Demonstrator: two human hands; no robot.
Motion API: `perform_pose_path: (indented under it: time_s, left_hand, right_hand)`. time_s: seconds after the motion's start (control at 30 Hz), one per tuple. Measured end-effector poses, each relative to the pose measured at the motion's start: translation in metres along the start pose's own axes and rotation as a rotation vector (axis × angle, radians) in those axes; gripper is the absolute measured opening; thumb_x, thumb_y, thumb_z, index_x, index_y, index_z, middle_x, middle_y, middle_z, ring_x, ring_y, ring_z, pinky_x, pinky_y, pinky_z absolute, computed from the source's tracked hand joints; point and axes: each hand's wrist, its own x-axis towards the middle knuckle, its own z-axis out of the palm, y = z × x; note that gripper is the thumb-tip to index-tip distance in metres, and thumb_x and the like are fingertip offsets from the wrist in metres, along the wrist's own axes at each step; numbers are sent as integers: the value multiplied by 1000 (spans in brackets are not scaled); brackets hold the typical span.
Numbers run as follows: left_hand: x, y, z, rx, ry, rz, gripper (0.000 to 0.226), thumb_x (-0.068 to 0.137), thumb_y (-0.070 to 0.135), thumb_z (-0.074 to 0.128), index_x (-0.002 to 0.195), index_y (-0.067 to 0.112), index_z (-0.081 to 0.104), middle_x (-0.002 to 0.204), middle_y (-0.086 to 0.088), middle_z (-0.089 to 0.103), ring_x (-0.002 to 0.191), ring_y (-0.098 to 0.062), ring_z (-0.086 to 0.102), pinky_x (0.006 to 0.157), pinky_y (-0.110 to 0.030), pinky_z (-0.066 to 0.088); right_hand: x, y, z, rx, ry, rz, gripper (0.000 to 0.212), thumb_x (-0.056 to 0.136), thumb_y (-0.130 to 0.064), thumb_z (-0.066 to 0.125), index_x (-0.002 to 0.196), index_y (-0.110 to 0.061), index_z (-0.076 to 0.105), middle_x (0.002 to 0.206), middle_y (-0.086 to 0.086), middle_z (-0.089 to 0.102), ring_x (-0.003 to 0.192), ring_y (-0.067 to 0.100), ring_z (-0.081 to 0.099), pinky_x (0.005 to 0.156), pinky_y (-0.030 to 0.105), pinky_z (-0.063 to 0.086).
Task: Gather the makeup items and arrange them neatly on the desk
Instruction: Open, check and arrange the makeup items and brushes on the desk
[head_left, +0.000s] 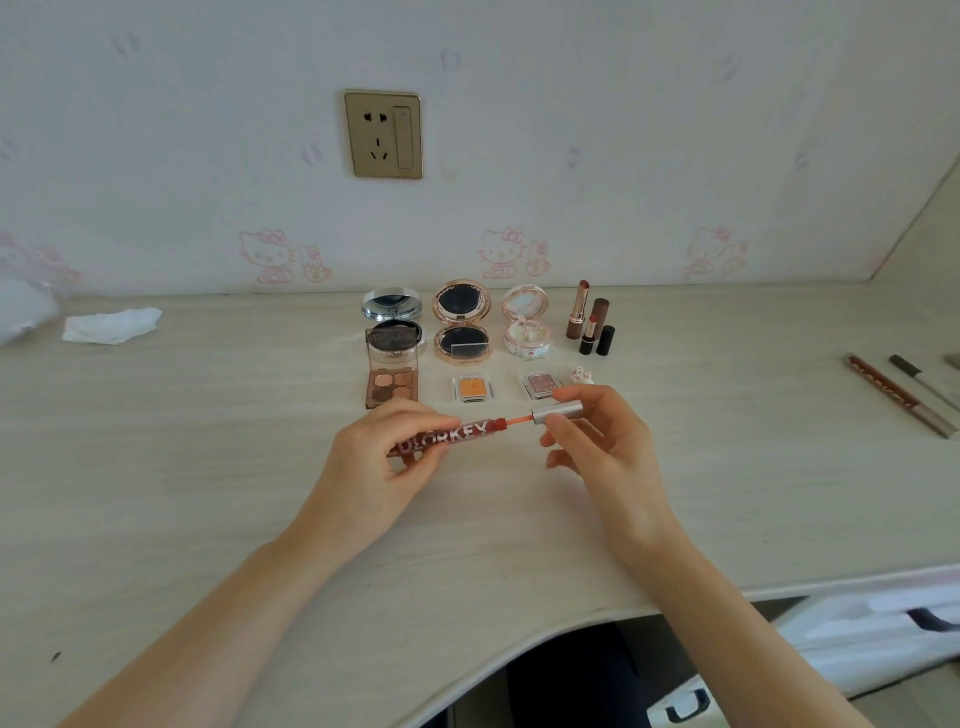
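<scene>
My left hand (382, 457) grips a dark red lip gloss tube (452, 435) with white lettering, held level above the desk (208, 467). My right hand (597, 441) pinches its silver cap (557, 413), pulled a little out so the orange wand (517, 419) shows between tube and cap. Behind them stand three open compacts: silver (392, 319), rose-gold (461, 322) and pink (527, 322). In front of those lie an eyeshadow palette (390, 387) and two small pans, orange (472, 389) and pink (540, 385). Two uncapped lipsticks (589, 319) stand at the right.
A crumpled tissue (111, 325) lies at the desk's back left. A second lip gloss tube (896, 397) and a dark pencil (922, 382) lie at the far right. A wall socket (383, 135) sits above. The desk's curved front edge runs below my arms.
</scene>
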Motion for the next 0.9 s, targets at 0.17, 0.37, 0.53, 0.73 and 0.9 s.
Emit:
perform_pose_path:
  time_s: [0.17, 0.37, 0.53, 0.73, 0.9]
  left_hand:
    - [2, 10, 10, -13, -13, 3, 34, 80, 2, 73, 109, 19, 72, 100, 14, 68, 91, -1, 64, 78, -14, 48]
    - [3, 33, 39, -131, -120, -92, 34, 79, 12, 75, 103, 35, 69, 90, 18, 69, 79, -8, 67, 73, -19, 53]
    - [10, 51, 67, -97, -210, -25, 39, 76, 19, 79, 106, 40, 66, 89, 19, 66, 84, -5, 61, 74, -16, 49]
    - [29, 64, 107, 135, -206, 173, 38, 81, 32, 72, 118, 28, 67, 96, 26, 62, 97, -6, 47, 84, -23, 42]
    - [36, 75, 138, 299, -197, 231, 45, 86, 52, 50, 117, 24, 68, 95, 11, 65, 99, -14, 46, 84, -31, 44]
  right_hand:
    - [7, -15, -14, 107, 57, 74, 11, 91, -9, 60, 102, -6, 61, 91, 14, 67, 78, 21, 68, 65, 32, 54]
    - [23, -25, -43, 9, 138, 102, 25, 88, -14, 66, 109, -20, 55, 84, 8, 71, 72, 18, 67, 60, 33, 52]
    - [38, -26, -69, -117, 191, 142, 22, 87, -20, 67, 107, -19, 58, 85, 1, 73, 66, 9, 63, 63, 28, 51]
    - [66, -27, -93, -186, 207, 184, 21, 87, -22, 66, 107, -18, 60, 79, -3, 70, 60, 11, 55, 60, 28, 46]
    - [84, -24, -107, -263, 156, 205, 17, 87, -21, 65, 104, -18, 63, 81, -1, 68, 60, 12, 55, 58, 26, 46]
